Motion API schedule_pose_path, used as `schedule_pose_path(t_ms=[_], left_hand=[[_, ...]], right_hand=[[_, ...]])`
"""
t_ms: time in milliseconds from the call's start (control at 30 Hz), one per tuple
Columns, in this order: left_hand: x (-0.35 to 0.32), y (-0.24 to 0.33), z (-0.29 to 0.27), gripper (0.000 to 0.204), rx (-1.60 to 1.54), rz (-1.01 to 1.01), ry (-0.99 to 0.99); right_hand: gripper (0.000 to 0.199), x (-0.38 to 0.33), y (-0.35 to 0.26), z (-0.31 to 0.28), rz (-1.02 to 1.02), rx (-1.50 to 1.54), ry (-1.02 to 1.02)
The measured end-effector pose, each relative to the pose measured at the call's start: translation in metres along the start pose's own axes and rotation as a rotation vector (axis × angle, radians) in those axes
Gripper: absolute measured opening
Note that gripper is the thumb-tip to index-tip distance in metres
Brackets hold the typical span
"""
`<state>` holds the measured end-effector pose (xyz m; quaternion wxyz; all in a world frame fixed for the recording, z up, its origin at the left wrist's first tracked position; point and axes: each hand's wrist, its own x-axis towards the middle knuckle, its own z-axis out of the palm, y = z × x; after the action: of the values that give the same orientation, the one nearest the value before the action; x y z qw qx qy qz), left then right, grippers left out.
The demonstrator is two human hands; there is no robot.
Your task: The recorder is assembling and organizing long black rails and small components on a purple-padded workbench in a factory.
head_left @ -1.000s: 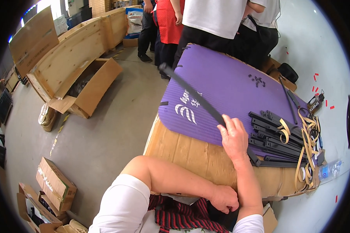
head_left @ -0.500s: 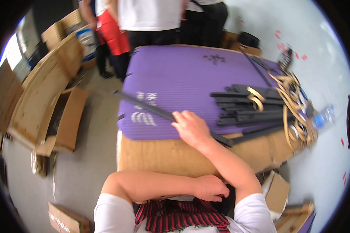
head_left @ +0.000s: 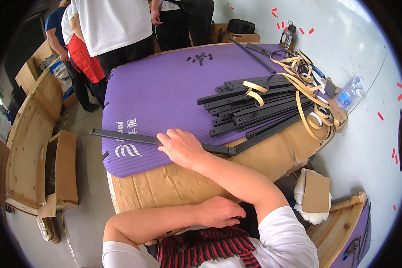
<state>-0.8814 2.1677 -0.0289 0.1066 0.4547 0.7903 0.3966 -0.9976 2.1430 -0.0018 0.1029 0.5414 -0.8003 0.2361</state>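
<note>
Head: black bar [head_left: 120,135] points left, long axis nearly crosswise.

held bar [head_left: 129,137]: smooth, metal-looking | mat [head_left: 161,94]: ribbed, matt | crate [head_left: 29,134]: wood

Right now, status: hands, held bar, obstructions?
Right hand gripping long black bar. Left hand off it. Bar's right end appears to meet another bar; pile of bars beyond.

Room across purple mat [head_left: 152,94], centre-left — black bars [head_left: 254,117], right
</note>
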Motion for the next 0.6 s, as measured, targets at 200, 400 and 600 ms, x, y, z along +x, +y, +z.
schedule_pose_path(t_ms=[200, 400, 600], left_hand=[[-0.001, 0.001, -0.002, 0.021, -0.018, 0.011, 0.021], [0.0, 0.001, 0.0, 0.022, -0.017, 0.005, 0.008], [0.001, 0.001, -0.004, 0.022, -0.021, -0.028, -0.011]], right_hand=[[0.024, 0.002, -0.003, -0.006, 0.004, 0.041, -0.037], [0.024, 0.0, -0.003, -0.008, 0.008, 0.046, -0.043], [0.022, 0.002, -0.006, -0.011, -0.003, -0.002, -0.054]])
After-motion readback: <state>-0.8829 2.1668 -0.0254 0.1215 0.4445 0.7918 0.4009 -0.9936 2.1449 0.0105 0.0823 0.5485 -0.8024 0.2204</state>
